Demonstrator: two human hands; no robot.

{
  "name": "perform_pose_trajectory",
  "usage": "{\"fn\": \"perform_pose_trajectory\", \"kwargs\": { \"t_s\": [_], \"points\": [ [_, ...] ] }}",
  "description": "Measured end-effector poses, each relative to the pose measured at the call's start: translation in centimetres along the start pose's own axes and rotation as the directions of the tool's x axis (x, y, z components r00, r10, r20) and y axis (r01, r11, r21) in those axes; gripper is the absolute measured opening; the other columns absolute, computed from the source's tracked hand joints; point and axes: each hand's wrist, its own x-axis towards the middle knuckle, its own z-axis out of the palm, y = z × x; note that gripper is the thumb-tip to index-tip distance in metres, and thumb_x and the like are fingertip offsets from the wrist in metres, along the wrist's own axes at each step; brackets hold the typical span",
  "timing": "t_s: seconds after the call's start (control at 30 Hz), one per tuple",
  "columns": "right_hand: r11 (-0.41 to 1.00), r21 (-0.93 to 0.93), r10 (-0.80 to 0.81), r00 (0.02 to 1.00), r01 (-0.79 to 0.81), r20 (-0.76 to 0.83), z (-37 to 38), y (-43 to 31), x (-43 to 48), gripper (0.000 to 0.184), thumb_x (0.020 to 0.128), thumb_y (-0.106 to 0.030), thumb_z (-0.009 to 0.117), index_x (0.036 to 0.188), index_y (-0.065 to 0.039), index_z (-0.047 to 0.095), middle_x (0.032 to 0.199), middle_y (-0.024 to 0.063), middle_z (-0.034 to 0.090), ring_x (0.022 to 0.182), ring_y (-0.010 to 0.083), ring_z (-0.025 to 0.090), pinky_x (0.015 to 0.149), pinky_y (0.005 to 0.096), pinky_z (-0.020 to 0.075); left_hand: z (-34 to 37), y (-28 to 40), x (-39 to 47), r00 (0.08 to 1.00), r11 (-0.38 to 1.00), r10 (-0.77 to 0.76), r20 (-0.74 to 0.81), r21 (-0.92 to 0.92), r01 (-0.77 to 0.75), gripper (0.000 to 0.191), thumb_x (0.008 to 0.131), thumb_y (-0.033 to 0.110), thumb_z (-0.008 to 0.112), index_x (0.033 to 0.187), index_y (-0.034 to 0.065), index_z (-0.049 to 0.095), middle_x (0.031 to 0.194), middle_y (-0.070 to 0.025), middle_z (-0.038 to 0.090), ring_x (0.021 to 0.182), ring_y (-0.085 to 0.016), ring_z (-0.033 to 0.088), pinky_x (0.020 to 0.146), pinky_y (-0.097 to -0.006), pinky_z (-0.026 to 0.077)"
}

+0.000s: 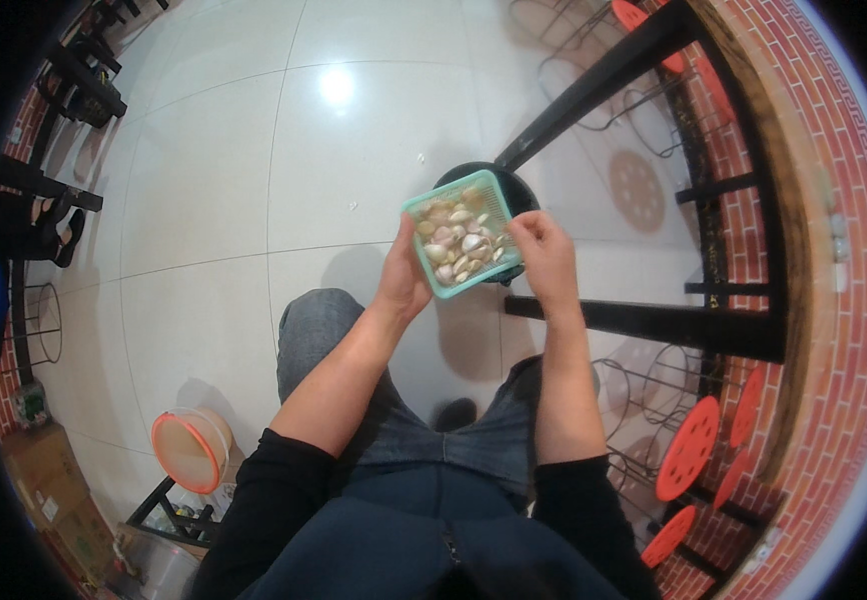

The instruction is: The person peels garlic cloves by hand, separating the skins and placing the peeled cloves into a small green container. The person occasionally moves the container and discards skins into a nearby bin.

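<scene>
A light green plastic basket [440, 291] with mesh walls holds many garlic cloves [471, 241], some with pinkish skins. My left hand [403, 274] grips the basket's left side, thumb along the rim. At the opposite rim is my right hand [547, 251], its fingers curled and thumb near the forefinger; whether it pinches the rim or a small piece cannot be told. Beneath the basket stands a dark round bin [525, 196], mostly hidden by it.
Black table legs [606, 82] rise at the right beside red-topped stools [688, 448]. A tan bucket with an orange rim [192, 452] and cardboard boxes [51, 487] stand lower left. Small white scraps [353, 205] lie on the tiled floor. A person's foot [68, 238] shows far left.
</scene>
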Motion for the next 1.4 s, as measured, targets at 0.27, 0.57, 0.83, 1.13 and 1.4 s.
{"fn": "perform_pose_trajectory", "kwargs": {
  "t_s": [0.27,0.57,0.83,1.13,1.4],
  "points": [
    [0.215,0.899,0.347,0.89,-0.382,0.295,-2.7,1.7,0.1,0.02,0.104,-0.018,0.045,0.088,-0.006,0.05,0.076,0.0042,0.047,0.054,0.0084,0.035,0.045,0.0219,0.0272,-0.4,0.1,0.2,1.0,0.999,0.022,0.006,-0.046,-0.022,0.066,0.103,0.054,0.04,0.144,0.0026,0.038,0.144,-0.0157,0.047,0.13,-0.031,0.049,0.111,-0.0437,0.04],
    [0.26,0.827,0.432,0.826,-0.499,0.363,-0.6,12.0,2.5,0.022,0.104,-0.026,0.052,0.097,-0.005,0.056,0.087,0.0087,0.058,0.067,0.0143,0.052,0.055,0.0254,0.0421,-0.2,0.6,-0.2,0.999,0.996,0.03,0.034,-0.088,-0.027,0.068,0.102,0.056,0.04,0.144,0.002,0.039,0.144,-0.0168,0.048,0.13,-0.033,0.05,0.111,-0.0453,0.04],
    [0.963,-0.156,-0.224,0.975,0.221,0.001,-1.6,3.5,2.7,0.02,0.085,-0.018,0.072,0.103,-0.008,0.073,0.129,0.0174,0.06,0.129,0.0318,0.051,0.107,0.0396,0.0392,-0.2,0.7,-0.8,0.999,0.999,0.042,-0.007,-0.014,-0.042,0.069,0.102,0.056,0.04,0.145,0.0023,0.038,0.144,-0.017,0.047,0.131,-0.033,0.049,0.111,-0.0452,0.041],
    [0.489,-0.543,-0.567,0.721,0.683,0.397,-0.8,-2.1,1.4,0.014,0.067,-0.008,0.073,0.08,-0.006,0.074,0.115,0.0151,0.061,0.116,0.0327,0.054,0.096,0.0427,0.0446,-0.2,0.2,-0.4,1.0,1.0,0.006,-0.013,0.003,-0.006,0.066,0.103,0.054,0.041,0.144,0.0029,0.038,0.143,-0.0156,0.048,0.13,-0.03,0.05,0.11,-0.0443,0.042],
    [0.445,-0.565,-0.531,0.713,0.695,0.459,-1.4,-2.1,1.7,0.008,0.071,-0.009,0.071,0.077,-0.003,0.07,0.104,0.0133,0.06,0.106,0.0321,0.055,0.089,0.0424,0.0467,-0.1,-0.1,-0.2,0.999,1.0,0.005,-0.039,0.01,-0.005,0.065,0.103,0.053,0.041,0.143,0.0021,0.039,0.141,-0.0155,0.05,0.128,-0.03,0.052,0.109,-0.0435,0.043]
  ]
}}
